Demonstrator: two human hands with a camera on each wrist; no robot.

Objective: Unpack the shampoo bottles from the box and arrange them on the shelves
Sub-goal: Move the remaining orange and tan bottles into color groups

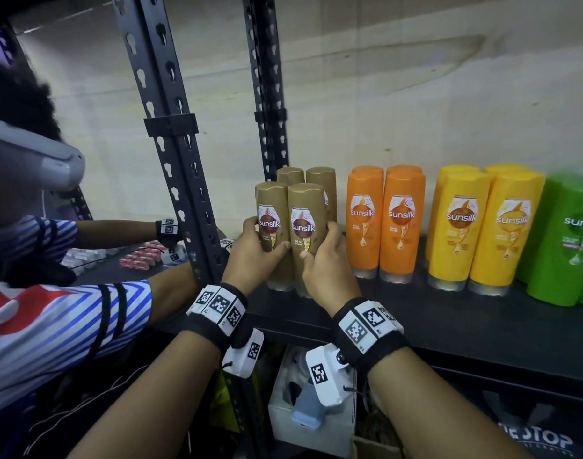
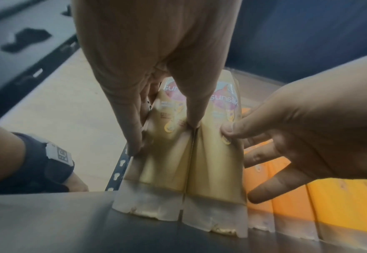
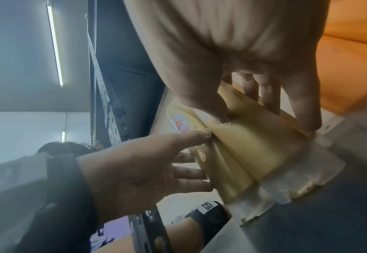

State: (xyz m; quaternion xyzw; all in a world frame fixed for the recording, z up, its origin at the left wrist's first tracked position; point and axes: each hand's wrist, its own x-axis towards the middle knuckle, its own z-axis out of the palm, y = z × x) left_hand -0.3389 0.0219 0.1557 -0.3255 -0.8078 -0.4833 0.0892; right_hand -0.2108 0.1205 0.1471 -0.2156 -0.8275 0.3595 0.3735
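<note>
Two forearms in black wristbands with white coded tags reach to a dark metal shelf (image 1: pixel 449 326); the left hand (image 1: pixel 250 256) and right hand (image 1: pixel 326 263) curl their fingers around two front golden-brown plastic shampoo bottles (image 1: pixel 291 233), standing cap-down beside the perforated upright post (image 1: pixel 170 144). Orange bottles (image 1: pixel 384 223) stand just right; bare shelf lies in front.

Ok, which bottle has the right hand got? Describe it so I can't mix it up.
Find the black shelf with its colour-sorted Sunsilk row; the brown group stands at its left end. The right hand grips the front-right brown bottle, which touches the left hand's front-left brown bottle and stands nearest the orange bottles.
</note>
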